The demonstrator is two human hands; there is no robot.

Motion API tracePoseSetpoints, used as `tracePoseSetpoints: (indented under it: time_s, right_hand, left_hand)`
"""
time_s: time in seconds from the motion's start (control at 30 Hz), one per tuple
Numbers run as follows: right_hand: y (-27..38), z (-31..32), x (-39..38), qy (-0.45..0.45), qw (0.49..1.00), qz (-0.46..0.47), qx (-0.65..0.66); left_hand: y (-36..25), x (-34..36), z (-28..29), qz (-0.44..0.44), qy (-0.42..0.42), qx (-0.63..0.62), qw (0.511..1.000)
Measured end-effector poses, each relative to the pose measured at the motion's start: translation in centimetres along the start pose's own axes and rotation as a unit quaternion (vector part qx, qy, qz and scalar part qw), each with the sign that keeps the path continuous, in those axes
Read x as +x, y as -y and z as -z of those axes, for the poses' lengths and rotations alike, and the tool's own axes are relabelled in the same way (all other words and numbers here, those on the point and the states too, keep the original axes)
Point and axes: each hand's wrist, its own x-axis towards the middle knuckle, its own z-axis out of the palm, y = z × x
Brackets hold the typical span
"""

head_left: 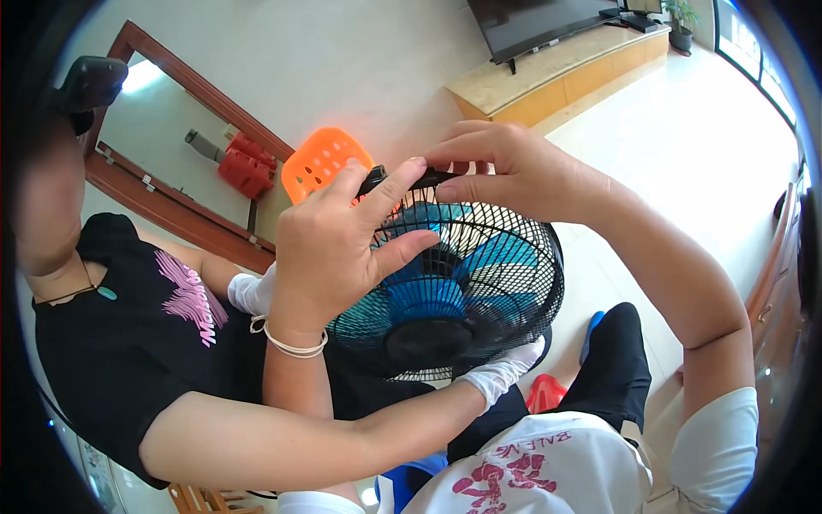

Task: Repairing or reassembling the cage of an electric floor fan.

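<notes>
An electric fan (428,295) with a black wire guard and blue blades is tilted in front of me. My left hand (330,236), with a pale cord bracelet at its wrist, grips the top edge of the guard. Its fingers lie over the rim beside a small black clip-like piece (373,181), and its thumb reaches across the wires. To the right of it, my right hand (518,171) pinches a black strip (432,178) on the same rim between thumb and fingers. A co-worker's white-gloved hand (505,373) supports the guard's lower right edge; their other glove (251,294) shows at the left.
A co-worker in a black shirt (103,343) is close on my left, one arm crossing over mine. Behind the fan stands an orange perforated chair back (324,163). A framed mirror (180,154) leans at the wall. A television (548,26) rests on a low cabinet (548,73).
</notes>
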Motion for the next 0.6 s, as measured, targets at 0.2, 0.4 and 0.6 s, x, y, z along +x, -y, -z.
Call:
tracePoseSetpoints:
  time_s: [0.2, 0.4, 0.6]
  right_hand:
    - [1.4, -1.2, 0.9, -0.055, 0.992, 0.085, -0.071]
    - [0.5, -1.9, -0.1, -0.096, 0.994, 0.059, 0.012]
    - [0.8, -1.4, 0.3, -0.071, 0.995, 0.06, 0.037]
  left_hand:
    - [-0.3, -0.8, 1.5, 0.022, -0.053, -0.019, 0.998]
    - [-0.4, -1.0, 0.3, 0.079, -0.055, -0.044, 0.994]
    - [-0.2, -1.5, 0.4, 0.069, -0.048, -0.029, 0.996]
